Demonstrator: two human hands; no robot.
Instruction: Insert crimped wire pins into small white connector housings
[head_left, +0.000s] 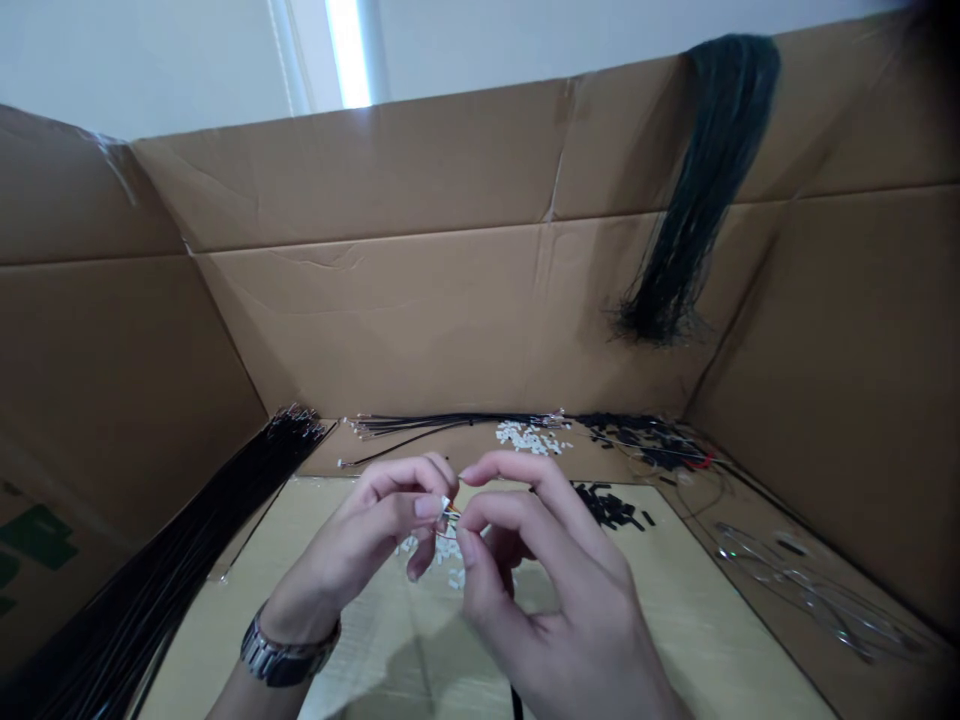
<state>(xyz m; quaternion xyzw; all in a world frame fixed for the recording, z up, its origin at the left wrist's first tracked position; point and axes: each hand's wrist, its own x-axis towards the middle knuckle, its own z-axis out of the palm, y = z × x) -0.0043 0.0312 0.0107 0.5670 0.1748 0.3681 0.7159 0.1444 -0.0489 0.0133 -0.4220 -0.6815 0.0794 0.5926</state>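
My left hand, with a metal watch on the wrist, pinches a small white connector between thumb and forefinger. Thin coloured wires run from the connector towards my right hand. That hand's thumb and forefinger are closed on the wire ends, and its other fingers curl around. A black cable shows below the right hand; its link to the wires is hidden. Behind and under the fingers lies a scatter of small white connectors on the pale board.
Black cables lie in a thick bundle at the left, with more cables along the back. Beyond the board are white pieces and black pieces. Dark green strands hang over the cardboard wall. Glasses lie right.
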